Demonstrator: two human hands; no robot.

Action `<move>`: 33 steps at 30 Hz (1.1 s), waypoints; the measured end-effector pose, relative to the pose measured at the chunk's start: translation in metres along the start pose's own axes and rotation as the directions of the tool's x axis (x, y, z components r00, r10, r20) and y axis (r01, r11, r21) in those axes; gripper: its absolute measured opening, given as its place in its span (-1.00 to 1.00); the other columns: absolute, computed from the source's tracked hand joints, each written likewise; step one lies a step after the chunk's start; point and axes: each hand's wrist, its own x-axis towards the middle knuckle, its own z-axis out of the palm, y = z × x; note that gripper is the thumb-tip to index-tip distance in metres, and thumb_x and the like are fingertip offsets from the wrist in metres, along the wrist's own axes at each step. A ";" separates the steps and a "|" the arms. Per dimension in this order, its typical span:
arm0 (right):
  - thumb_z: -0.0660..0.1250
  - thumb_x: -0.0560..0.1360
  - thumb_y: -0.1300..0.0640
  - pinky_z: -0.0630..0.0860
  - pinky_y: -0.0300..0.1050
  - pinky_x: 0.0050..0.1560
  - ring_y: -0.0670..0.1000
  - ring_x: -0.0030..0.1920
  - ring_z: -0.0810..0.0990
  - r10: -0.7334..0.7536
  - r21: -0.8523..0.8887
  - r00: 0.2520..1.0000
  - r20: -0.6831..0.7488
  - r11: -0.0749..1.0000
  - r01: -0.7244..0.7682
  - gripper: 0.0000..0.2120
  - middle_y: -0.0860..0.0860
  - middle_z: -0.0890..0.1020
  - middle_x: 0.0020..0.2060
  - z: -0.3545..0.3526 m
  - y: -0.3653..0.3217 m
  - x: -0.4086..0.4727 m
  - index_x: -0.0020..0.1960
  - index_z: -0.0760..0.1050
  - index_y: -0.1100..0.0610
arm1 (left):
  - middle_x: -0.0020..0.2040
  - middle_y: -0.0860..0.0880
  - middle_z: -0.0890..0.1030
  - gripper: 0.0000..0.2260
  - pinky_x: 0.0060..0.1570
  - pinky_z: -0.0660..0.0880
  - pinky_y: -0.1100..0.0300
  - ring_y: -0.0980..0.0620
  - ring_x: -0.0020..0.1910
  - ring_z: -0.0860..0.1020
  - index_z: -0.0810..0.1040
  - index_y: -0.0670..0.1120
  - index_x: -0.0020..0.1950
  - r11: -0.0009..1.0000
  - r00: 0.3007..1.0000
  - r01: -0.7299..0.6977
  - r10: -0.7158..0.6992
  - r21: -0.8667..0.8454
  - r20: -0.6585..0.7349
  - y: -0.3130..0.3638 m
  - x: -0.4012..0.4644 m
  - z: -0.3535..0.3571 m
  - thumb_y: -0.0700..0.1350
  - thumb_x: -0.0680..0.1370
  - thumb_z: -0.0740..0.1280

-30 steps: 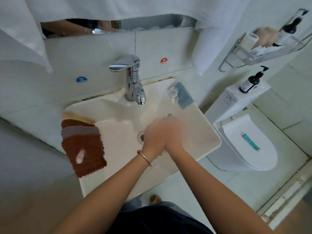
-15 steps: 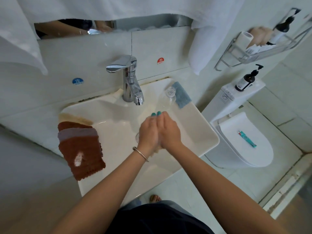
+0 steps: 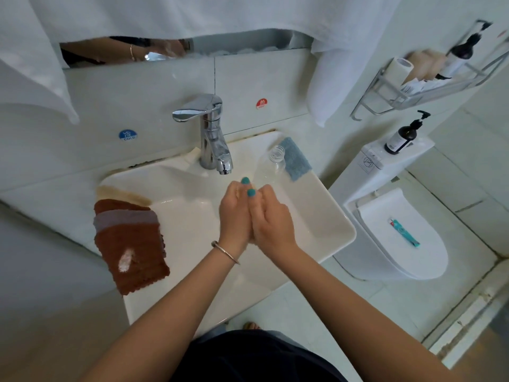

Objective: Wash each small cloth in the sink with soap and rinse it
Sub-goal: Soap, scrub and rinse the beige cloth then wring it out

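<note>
My left hand [image 3: 234, 216] and my right hand [image 3: 272, 219] are pressed palm to palm over the white sink [image 3: 338, 216], just in front of the chrome faucet [image 3: 212, 133]. Their fingers are curled against each other and no cloth shows between them. No water stream is visible. On the sink's left rim lies a stack of small cloths: a brown cloth [image 3: 135, 249] with a white smear on top, then a grey cloth [image 3: 124, 217] and a beige cloth [image 3: 121, 194]. A blue cloth [image 3: 296, 158] lies on the back right rim beside a clear open bottle [image 3: 275, 158].
White towels [image 3: 322, 86] hang over the mirror and wall. To the right stands a toilet [image 3: 399, 257] with a teal tube [image 3: 403, 232] on its lid and a dark pump bottle [image 3: 403, 136] on the tank. Above it, a wire shelf [image 3: 413, 89] holds toiletries.
My joined hands have slid away from me toward the faucet, rubbing together, with the left fingers now curled over the right hand. The cloths have not moved.
</note>
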 end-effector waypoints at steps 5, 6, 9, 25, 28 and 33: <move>0.17 0.63 -0.07 0.44 -0.17 -0.22 -0.11 -0.31 0.45 0.269 0.338 0.962 -0.045 0.911 -0.238 -0.70 -0.07 0.47 -0.30 -0.022 0.009 0.021 -0.16 0.36 0.11 | -0.41 0.14 0.44 -0.71 -0.36 0.36 0.27 0.17 -0.40 0.39 0.34 -0.06 -0.23 0.989 0.970 -0.113 0.090 0.091 0.224 0.001 -0.015 0.006 0.09 0.59 0.23; 0.21 0.61 -0.09 0.45 -0.24 -0.27 -0.13 -0.29 0.49 0.258 0.378 0.966 -0.023 0.897 -0.230 -0.70 -0.06 0.49 -0.27 -0.030 0.009 0.021 -0.11 0.39 0.15 | -0.37 0.13 0.48 -0.70 -0.34 0.39 0.26 0.15 -0.37 0.43 0.39 -0.07 -0.21 0.985 0.979 -0.096 0.067 0.142 0.194 0.003 -0.009 0.003 0.10 0.60 0.25; 0.30 0.57 -0.08 0.54 -0.08 -0.29 -0.16 -0.30 0.57 0.115 0.266 0.990 0.076 0.955 -0.131 -0.71 -0.02 0.57 -0.24 -0.057 0.022 0.028 -0.05 0.48 0.16 | -0.39 0.07 0.50 -0.67 -0.39 0.37 0.30 0.15 -0.39 0.43 0.46 -0.12 -0.29 0.966 0.985 -0.087 0.047 0.244 0.164 0.001 0.010 -0.008 0.03 0.60 0.28; 0.13 0.60 -0.09 0.43 0.10 -0.26 0.09 -0.33 0.51 0.006 0.105 0.988 -0.155 0.994 0.010 -0.73 -0.04 0.50 -0.39 -0.024 0.013 0.042 -0.22 0.24 0.00 | -0.41 0.01 0.48 -0.68 -0.31 0.27 0.06 0.01 -0.38 0.39 0.34 -0.08 -0.29 0.920 0.966 -0.221 0.253 0.324 -0.059 -0.003 0.003 0.037 -0.06 0.65 0.18; 0.18 0.62 0.07 0.39 0.09 -0.26 -0.11 -0.41 0.38 0.073 0.215 0.987 -0.140 0.976 -0.042 -0.72 -0.09 0.44 -0.44 -0.018 0.015 0.043 -0.25 0.28 0.03 | -0.43 0.04 0.46 -0.67 -0.27 0.35 0.09 0.13 -0.43 0.38 0.35 -0.04 -0.35 0.953 0.971 -0.189 0.217 0.236 -0.098 0.005 0.012 0.038 -0.09 0.63 0.22; 0.13 0.59 -0.06 0.36 0.04 -0.28 -0.03 -0.39 0.37 0.026 0.214 0.996 -0.089 0.977 -0.007 -0.70 -0.11 0.40 -0.48 -0.021 0.012 0.040 -0.30 0.22 -0.05 | -0.42 0.02 0.45 -0.65 -0.23 0.38 0.05 0.04 -0.37 0.38 0.37 -0.07 -0.36 0.977 0.983 -0.120 0.142 0.177 -0.114 0.003 0.013 0.039 -0.06 0.62 0.24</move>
